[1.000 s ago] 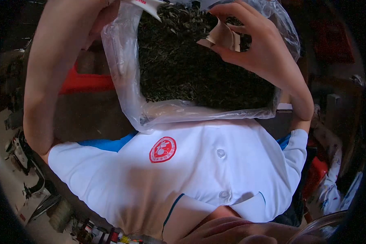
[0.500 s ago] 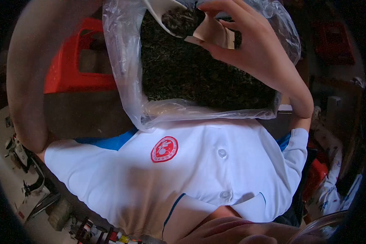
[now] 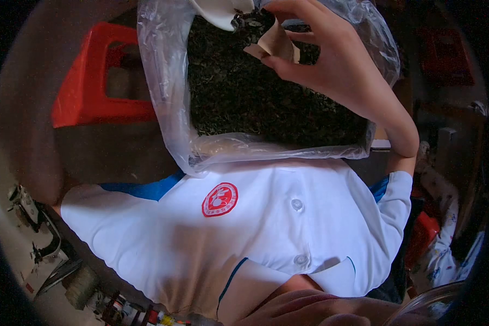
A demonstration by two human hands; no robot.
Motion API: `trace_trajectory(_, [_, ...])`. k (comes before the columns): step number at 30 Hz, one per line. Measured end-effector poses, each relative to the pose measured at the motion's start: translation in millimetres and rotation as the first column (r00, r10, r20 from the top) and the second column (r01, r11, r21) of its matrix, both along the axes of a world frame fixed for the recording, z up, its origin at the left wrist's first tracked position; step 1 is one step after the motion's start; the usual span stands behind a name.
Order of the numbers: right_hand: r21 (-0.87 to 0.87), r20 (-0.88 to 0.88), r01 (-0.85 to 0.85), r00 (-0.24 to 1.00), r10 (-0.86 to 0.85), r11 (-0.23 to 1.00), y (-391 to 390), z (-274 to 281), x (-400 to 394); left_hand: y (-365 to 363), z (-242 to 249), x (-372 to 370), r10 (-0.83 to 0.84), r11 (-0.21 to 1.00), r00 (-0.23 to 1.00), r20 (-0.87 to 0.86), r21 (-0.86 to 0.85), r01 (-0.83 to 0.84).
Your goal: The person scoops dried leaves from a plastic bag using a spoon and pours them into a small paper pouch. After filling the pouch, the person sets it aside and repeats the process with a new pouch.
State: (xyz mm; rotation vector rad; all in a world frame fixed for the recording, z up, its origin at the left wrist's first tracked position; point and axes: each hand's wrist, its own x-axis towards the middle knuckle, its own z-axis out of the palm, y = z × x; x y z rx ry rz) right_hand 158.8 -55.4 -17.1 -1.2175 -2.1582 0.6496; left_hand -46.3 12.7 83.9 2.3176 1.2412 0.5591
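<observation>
My right hand (image 3: 323, 46) is wrapped round a small brown paper pouch (image 3: 277, 43), fingers on one side and thumb on the other. Dark dried leaves, like tea (image 3: 251, 26), lie at the pouch's mouth. A white scoop (image 3: 223, 12) reaches in from the top edge, its lip against these leaves. Below both spreads a mass of dark loose leaves (image 3: 271, 106) inside a clear plastic liner bag (image 3: 165, 92). My left forearm is a dark blur along the left side; the left hand lies beyond the top edge, so its hold on the scoop is hidden.
A red plastic stool (image 3: 84, 98) stands left of the liner bag. Further red plastic (image 3: 445, 57) shows at the dim right. A scooter-like vehicle (image 3: 46, 244) and assorted items are at lower left. My white shirt (image 3: 266, 217) is close against the bag's near edge.
The white scoop has moved up and tilted; leaves that lay in it are now at the pouch's mouth. My left forearm has swung outward to the left. The right hand has barely moved.
</observation>
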Motion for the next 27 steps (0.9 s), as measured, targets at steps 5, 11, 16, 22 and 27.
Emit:
trace_trajectory(5, [-0.034,-0.153,-0.029,0.988,0.024,0.999,4,-19,4,-2,-2,-9,0.021,0.999,0.998,0.051,0.031,-0.023])
trace_trajectory(11, [-0.102,-0.34,-0.08,0.939,0.041,0.992,7,-33,6,-2,0,-27,0.061,0.994,0.987,0.147,0.079,-0.073])
trace_trajectory(16, [-0.192,-0.302,-0.074,0.953,0.013,0.979,8,-8,6,-1,6,-46,0.097,0.984,0.969,0.228,0.123,-0.127])
trace_trajectory(22, [-0.287,-0.352,-0.1,0.936,-0.008,0.953,16,-19,10,7,8,-70,0.127,0.976,0.961,0.244,0.144,-0.165])
trace_trajectory(27, [-0.11,-0.346,0.033,0.936,-0.07,0.993,-4,7,22,19,1,-86,0.111,0.993,0.983,0.145,0.027,-0.116])
